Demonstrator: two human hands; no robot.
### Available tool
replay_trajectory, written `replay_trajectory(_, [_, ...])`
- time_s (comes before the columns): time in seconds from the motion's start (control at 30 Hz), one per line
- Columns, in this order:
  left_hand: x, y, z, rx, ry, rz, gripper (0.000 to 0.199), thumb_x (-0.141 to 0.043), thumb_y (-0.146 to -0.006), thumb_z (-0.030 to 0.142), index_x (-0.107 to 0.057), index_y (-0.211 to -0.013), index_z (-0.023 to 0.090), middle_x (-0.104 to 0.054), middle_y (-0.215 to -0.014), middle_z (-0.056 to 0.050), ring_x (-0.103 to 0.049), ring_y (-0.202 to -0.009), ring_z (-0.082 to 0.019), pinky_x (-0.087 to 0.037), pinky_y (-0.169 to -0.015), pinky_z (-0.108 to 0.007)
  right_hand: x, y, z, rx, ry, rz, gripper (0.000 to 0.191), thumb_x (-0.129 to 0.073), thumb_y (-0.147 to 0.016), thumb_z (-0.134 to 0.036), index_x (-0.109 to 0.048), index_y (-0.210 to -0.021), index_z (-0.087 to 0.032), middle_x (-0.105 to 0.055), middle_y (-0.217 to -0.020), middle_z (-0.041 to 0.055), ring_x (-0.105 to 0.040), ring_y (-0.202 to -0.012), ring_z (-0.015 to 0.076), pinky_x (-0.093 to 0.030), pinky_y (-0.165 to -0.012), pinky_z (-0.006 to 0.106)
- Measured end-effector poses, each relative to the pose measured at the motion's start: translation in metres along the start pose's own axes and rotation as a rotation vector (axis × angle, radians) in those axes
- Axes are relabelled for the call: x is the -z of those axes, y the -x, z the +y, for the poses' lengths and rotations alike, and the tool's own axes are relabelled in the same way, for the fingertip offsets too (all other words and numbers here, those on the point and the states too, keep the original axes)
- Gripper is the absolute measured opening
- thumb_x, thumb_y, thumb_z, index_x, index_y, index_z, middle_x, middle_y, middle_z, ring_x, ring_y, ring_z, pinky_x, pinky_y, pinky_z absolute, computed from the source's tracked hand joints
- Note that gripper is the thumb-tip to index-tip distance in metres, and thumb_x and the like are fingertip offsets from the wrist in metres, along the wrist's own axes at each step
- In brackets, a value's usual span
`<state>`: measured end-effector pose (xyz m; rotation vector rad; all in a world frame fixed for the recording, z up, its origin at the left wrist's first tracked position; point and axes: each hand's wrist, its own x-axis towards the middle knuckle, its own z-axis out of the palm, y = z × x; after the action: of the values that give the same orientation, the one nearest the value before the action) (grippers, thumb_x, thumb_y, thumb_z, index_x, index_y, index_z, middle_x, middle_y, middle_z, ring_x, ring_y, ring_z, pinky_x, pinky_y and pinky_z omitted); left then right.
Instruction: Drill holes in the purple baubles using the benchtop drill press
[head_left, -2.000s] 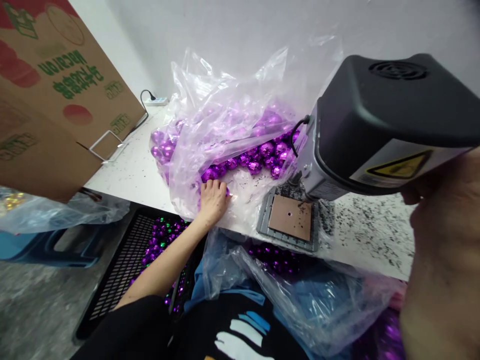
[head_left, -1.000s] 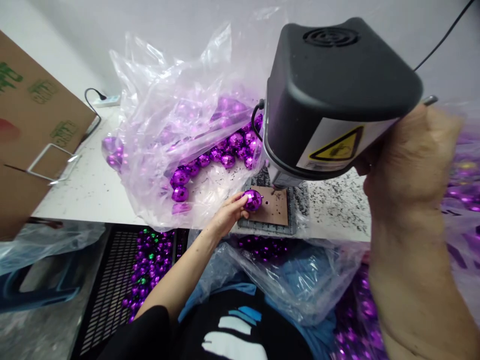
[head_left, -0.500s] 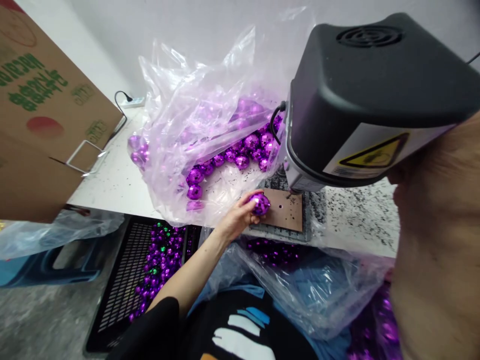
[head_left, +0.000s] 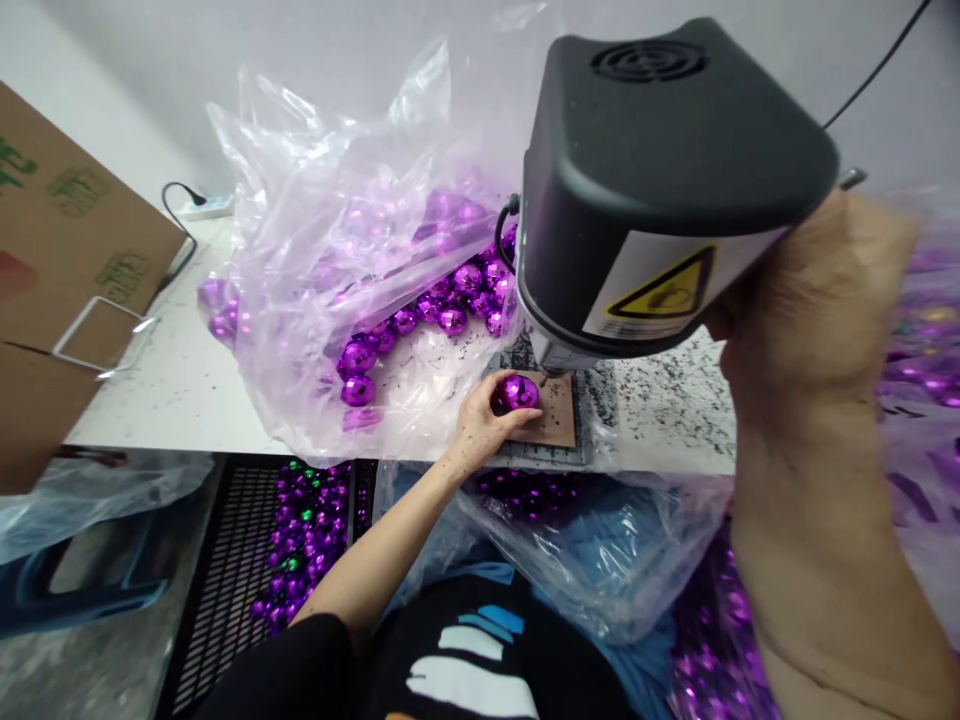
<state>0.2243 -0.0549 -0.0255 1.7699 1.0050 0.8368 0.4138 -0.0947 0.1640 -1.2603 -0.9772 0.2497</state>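
My left hand (head_left: 482, 418) has its thumb and fingers around a shiny purple mirror-faceted ball (head_left: 518, 393). The ball is on or just above a brown board (head_left: 559, 410), beside the tip of a black bench drill (head_left: 667, 180). Whether the bit touches the ball, I cannot tell. At the drill's right side, my right hand (head_left: 817, 270) is closed, with its fingers largely hidden behind the housing. A metal handle (head_left: 853, 178) pokes out above it. More purple balls (head_left: 452, 320) lie on the bench, partly under clear plastic (head_left: 300, 260).
Dark shavings litter the white bench (head_left: 667, 415). A cardboard box (head_left: 75, 260) stands at the left. Below the bench edge, a black crate (head_left: 225, 550) holds small purple and green balls. Bagged purple pieces (head_left: 712, 640) sit at the lower right, and plastic drapes over my lap.
My left hand has brought the ball onto or over the board, close to the drill tip, and turned around it. The view has shifted right, showing more of my right hand.
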Motion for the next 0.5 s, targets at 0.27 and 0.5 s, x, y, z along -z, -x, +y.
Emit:
replay_trajectory(0.27, [0.012, -0.011, 0.004, 0.007, -0.107, -0.117, 0.046, -0.067, -0.086, 0.048, -0.06, -0.124, 0.023, -0.067, -0.12, -0.007, -0.06, -0.112, -0.027, -0.042, -0.102, -0.043, 0.001, -0.004, 0.004, 0.019, -0.101, -0.017, 0.046, -0.064, -0.079, -0.053, -0.044, -0.057, -0.018, -0.033, -0.048, -0.0048, -0.041, -0.039, 0.0065, -0.027, -0.034, 0.022])
replay_trajectory(0.5, [0.013, -0.01, 0.009, -0.066, -0.212, -0.121, 0.045, -0.065, -0.087, 0.049, -0.06, -0.124, 0.024, -0.066, -0.115, -0.006, -0.059, -0.109, -0.026, -0.041, -0.099, -0.04, 0.001, -0.005, 0.002, -0.024, -0.098, -0.029, 0.041, -0.063, -0.081, -0.049, -0.048, -0.059, -0.017, -0.036, -0.052, -0.0029, -0.045, -0.047, 0.0067, -0.031, -0.037, 0.019])
